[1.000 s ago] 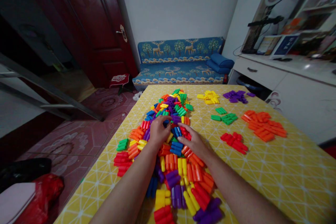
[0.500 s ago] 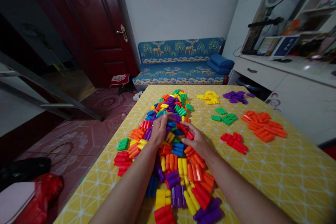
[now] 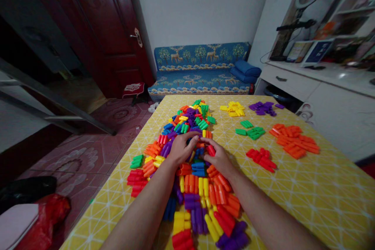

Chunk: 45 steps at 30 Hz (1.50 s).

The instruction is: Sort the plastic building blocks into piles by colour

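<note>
On the table (image 3: 322, 203), both hands lay on the pile (image 3: 199, 187). The left hand (image 3: 179, 150) curled over blocks; whether it gripped one could not be told. The right hand (image 3: 219, 159) pinched a red block (image 3: 211, 150) at its 11 o'clock. A red heap (image 3: 262, 158) lay at its 3 o'clock, and a green heap (image 3: 252, 131) at 1 o'clock.

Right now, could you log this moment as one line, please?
left hand: on mixed pile | right hand: touching red block | orange pile: right
</note>
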### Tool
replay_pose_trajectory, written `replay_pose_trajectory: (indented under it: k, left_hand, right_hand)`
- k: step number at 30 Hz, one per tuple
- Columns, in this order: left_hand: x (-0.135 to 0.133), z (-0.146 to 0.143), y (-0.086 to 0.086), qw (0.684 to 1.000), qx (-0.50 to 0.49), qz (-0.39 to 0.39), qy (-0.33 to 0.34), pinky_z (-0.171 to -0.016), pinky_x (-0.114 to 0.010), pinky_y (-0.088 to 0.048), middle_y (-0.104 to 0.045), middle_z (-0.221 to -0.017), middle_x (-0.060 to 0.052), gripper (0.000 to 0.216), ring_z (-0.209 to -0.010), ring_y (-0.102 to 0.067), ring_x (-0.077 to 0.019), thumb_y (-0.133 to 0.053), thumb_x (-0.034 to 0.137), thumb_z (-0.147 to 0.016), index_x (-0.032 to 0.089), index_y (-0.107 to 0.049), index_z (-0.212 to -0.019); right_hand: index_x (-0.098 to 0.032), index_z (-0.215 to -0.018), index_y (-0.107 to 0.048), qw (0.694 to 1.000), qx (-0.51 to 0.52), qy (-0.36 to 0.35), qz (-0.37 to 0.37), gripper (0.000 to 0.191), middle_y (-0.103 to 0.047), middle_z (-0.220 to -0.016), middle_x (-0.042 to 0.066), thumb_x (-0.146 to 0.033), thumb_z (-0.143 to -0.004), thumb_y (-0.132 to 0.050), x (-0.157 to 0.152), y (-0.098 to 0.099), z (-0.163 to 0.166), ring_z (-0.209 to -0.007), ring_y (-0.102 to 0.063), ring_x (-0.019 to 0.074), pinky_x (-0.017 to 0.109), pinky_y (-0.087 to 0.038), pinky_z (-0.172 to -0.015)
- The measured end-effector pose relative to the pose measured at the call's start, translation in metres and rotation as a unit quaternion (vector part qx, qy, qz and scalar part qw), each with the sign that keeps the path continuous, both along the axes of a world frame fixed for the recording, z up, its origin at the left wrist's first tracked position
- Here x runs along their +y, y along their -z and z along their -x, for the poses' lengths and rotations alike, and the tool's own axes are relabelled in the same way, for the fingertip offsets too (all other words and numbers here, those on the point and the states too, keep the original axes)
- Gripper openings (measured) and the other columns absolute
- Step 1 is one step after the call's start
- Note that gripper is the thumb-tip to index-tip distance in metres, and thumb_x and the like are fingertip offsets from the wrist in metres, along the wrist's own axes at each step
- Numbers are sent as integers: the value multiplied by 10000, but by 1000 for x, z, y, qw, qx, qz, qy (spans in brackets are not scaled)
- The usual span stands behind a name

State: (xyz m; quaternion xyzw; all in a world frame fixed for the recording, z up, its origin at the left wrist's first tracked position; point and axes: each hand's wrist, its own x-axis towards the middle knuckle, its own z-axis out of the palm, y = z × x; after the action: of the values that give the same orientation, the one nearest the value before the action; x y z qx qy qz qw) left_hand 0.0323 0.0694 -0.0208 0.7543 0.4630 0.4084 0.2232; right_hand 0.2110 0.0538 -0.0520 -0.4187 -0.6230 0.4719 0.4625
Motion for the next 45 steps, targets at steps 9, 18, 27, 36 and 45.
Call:
replay_pose_trajectory:
  k: [9,18,27,36,45]
  left_hand:
    - [-3,-3,-4,998,-30,-48,19,-875,-316,-515,-746,-1027,-64,251,-964,-688,-216,-563,349,-909,189,-716,-1027]
    - [-4,-5,-3,996,-32,-38,68,-872,-308,-504,-720,-1062,-75,349,-994,-667,-233,-741,340,-762,192,-689,-1074]
    - [6,2,7,992,-92,3,-89,-543,-213,-392,-603,-671,28,213,-592,-541,-124,-645,371,-826,171,-624,-897]
    - [13,4,14,986,-10,-101,-130,-813,-325,-488,-698,-968,-47,202,-914,-631,-213,-579,196,-835,193,-669,-1016]
    - [13,4,15,979,46,-151,-126,-948,-394,-485,-685,-1090,-59,269,-1049,-613,-230,-583,132,-782,223,-717,-997]
  right_hand:
    - [-208,-1019,-673,995,52,79,-27,299,-701,-995,15,-236,-725,-625,2,3,1,-918,-645,210,326,-524,-823]
    - [-200,-995,-652,988,83,128,-7,320,-700,-983,37,-423,-768,-691,3,5,-1,-937,-636,223,324,-497,-842]
    - [-208,-959,-613,982,167,83,17,260,-714,-914,36,-366,-777,-709,1,3,-1,-824,-681,188,279,-495,-736]
    - [-214,-1030,-615,987,140,76,-10,251,-705,-893,31,-379,-841,-643,-2,1,2,-783,-664,163,275,-498,-731]
    - [-201,-829,-611,996,23,-10,80,177,-623,-686,-15,-347,-748,-668,-8,-39,-36,-573,-554,121,226,-415,-533]
